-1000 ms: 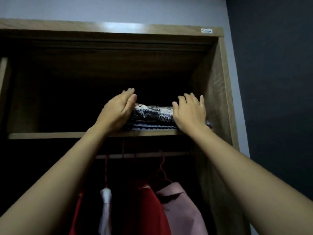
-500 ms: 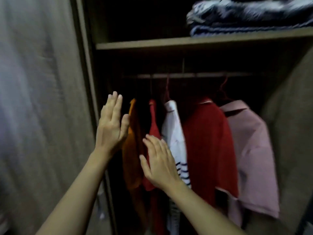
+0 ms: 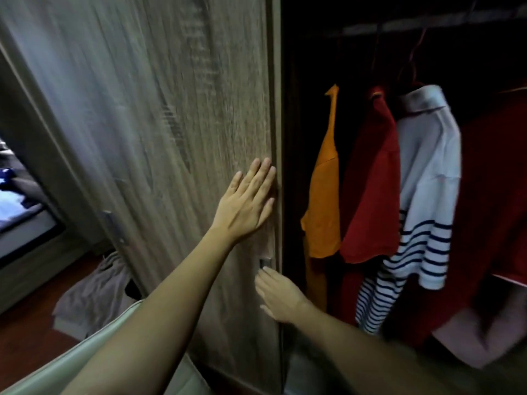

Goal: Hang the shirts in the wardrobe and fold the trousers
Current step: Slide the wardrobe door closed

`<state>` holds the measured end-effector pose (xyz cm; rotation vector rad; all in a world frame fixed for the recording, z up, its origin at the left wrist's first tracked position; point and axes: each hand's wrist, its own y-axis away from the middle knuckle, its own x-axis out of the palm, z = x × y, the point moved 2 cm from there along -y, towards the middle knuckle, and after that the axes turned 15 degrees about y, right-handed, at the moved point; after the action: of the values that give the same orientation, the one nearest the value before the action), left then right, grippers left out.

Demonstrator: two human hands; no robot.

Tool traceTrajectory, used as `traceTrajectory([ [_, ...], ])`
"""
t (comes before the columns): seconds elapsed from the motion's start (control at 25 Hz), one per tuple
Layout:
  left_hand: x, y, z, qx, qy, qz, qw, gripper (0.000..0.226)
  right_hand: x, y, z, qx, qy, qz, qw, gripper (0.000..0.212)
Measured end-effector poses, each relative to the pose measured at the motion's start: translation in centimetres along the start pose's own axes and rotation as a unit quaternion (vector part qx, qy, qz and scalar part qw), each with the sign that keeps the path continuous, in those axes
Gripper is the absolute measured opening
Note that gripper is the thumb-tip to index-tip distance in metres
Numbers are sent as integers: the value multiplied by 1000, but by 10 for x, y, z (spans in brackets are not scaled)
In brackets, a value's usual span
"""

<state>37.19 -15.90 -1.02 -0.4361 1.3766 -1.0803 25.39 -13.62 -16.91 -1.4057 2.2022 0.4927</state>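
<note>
Wooden wardrobe door [image 3: 171, 138] under both hands.
Left hand [image 3: 245, 206] lay flat, fingers straight, by its right edge; right hand [image 3: 278, 297] touched the handle [image 3: 265, 263], grip unclear. Soft, light shirts [image 3: 370, 181] hung from the rail [image 3: 427, 21], best lifted by hanger.

In the wood-grain wardrobe [image 3: 171, 109], an orange shirt [image 3: 323, 178], a red shirt [image 3: 373, 181] and a white shirt with navy stripes [image 3: 427, 166] hung side by side from the rail [image 3: 427, 22], a pink shirt [image 3: 470, 337] lower right.
</note>
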Motion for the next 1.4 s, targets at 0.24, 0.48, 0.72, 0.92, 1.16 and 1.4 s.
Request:
traceTrajectory([
  [0.24,17,4,13,48,1,-34,998,62,1,-28,4,-39,100,80,991,51],
  [0.48,21,-3,-5,89,-10,-67,994,64,0,-9,1,-41,112,74,990,47],
  [0.72,37,-28,-62,142,6,-102,985,65,15,55,-9,-25,93,74,993,42],
  [0.92,52,-57,-140,171,36,-144,974,64,33,133,-18,-3,87,120,989,43],
  [1.16,67,-95,-238,202,54,-175,962,61,68,226,-33,33,41,134,990,38],
  [1.4,77,-126,-330,197,91,-193,957,58,106,309,-42,69,27,157,985,38],
])
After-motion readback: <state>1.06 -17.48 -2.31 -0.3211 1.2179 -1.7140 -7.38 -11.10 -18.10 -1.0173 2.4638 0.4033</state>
